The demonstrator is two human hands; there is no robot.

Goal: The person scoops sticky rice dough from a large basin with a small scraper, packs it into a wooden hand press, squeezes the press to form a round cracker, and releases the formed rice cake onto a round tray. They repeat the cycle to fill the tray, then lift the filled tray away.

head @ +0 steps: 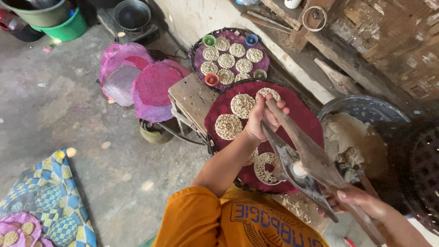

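My left hand (262,117) grips the far end of a long hinged wooden press (311,160), whose two arms close on a lump of pale dough. My right hand (361,201) holds the press's near handles. Under the press a lacy noodle disc (266,167) lies on a round tray lined with dark red mesh (302,114). Three more discs (242,105) sit on the far half of that tray.
A second tray (231,59) farther away holds several discs and small coloured cups. A wooden stool (192,98), stacked pink mesh mats (146,82), a grey basin of dough (352,137), a black basket (423,174), green buckets (55,18) and a patterned cloth (45,201) surround me.
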